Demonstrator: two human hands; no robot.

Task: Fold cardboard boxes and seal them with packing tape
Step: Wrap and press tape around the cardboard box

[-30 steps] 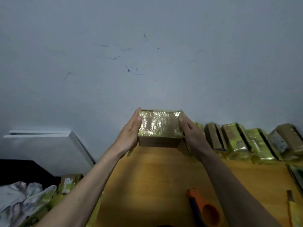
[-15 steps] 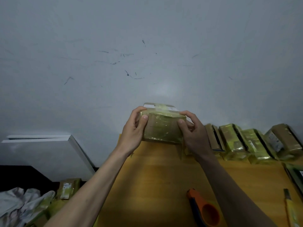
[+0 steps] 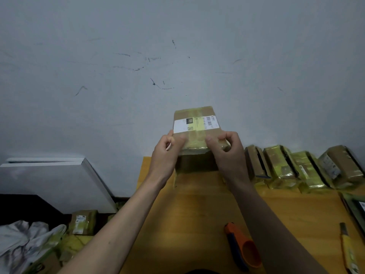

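Note:
A small cardboard box (image 3: pixel 197 123), wrapped in yellowish clear tape and bearing a white shipping label, is held up in front of the wall, its labelled face toward me. My left hand (image 3: pixel 167 151) grips its lower left edge, thumb on the front face. My right hand (image 3: pixel 227 149) grips the lower right corner with curled fingers. An orange and blue tape dispenser (image 3: pixel 245 250) lies on the wooden table (image 3: pixel 197 214) near its front edge.
A row of taped boxes (image 3: pixel 300 167) lines the table's back right. A yellow box cutter (image 3: pixel 348 252) lies at the right edge. Left of the table are a white panel (image 3: pixel 55 180), another labelled box (image 3: pixel 81 222) and crumpled wrapping (image 3: pixel 25 240).
Both hands have tipped the box up and away from the table, turning it so that the labelled face now shows. My fingers have shifted from the box's sides to its lower edge.

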